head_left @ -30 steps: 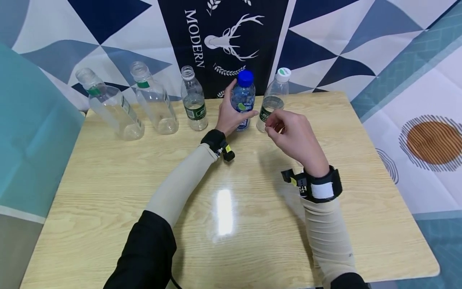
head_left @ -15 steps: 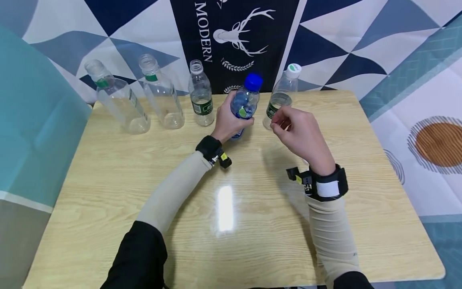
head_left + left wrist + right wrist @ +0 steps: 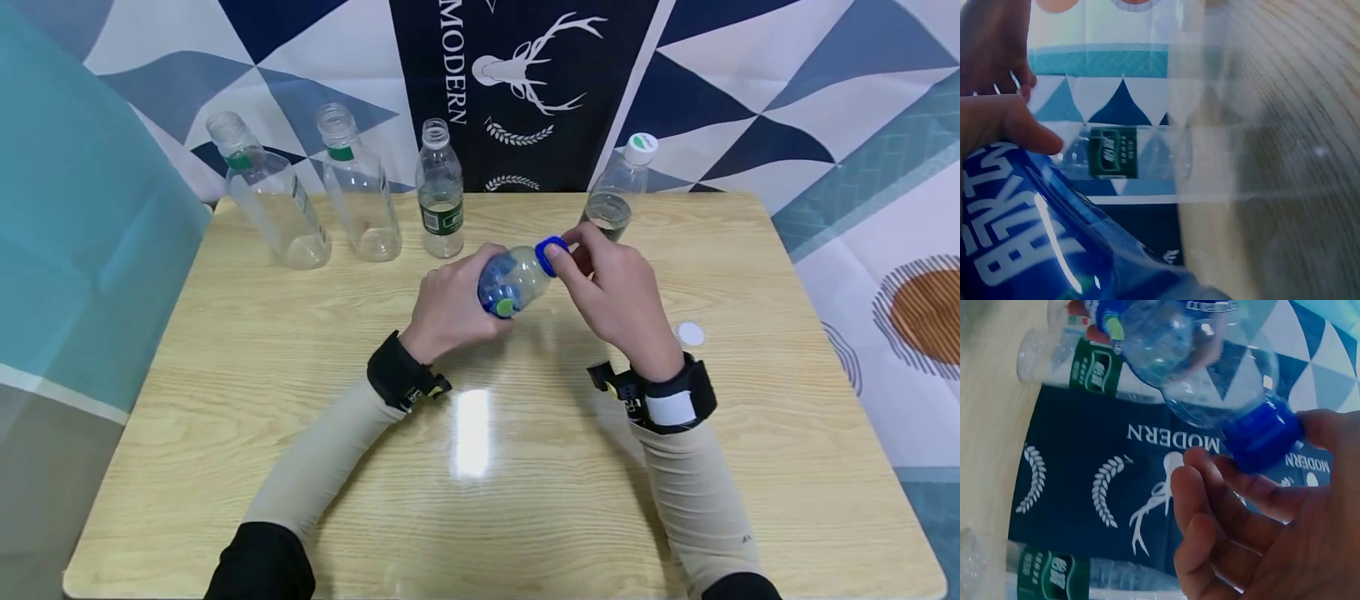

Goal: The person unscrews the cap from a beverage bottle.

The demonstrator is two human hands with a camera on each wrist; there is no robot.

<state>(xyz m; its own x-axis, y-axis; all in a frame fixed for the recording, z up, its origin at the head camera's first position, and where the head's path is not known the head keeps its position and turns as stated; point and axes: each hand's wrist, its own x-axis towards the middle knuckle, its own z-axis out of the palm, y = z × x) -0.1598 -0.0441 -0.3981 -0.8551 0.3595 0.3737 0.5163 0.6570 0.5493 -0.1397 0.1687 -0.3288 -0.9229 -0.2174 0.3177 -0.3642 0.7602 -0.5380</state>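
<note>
My left hand [image 3: 453, 304] grips a clear plastic bottle [image 3: 527, 279] with a blue label around its body. The bottle is tilted, its neck pointing to the upper right, above the middle of the table. At the neck, my right hand [image 3: 622, 296] pinches the blue cap [image 3: 552, 255] between thumb and index finger. The right wrist view shows this blue cap [image 3: 1263, 436] seated on the bottle's neck, with the other fingers loosely curled below it. The blue label [image 3: 1035, 231] fills the lower left of the left wrist view.
Two large uncapped bottles [image 3: 277, 200] [image 3: 360, 196] and a smaller uncapped one [image 3: 441, 196] stand along the table's back edge. Behind my right hand is a green-labelled bottle [image 3: 618, 192] with a white cap. A white disc [image 3: 690, 334] lies on the wooden table [image 3: 480, 525] by my right wrist.
My left hand has lifted the blue-labelled bottle from the back row, tipped it and brought it nearer. My right hand, earlier pinched in the air, now holds its blue cap.
</note>
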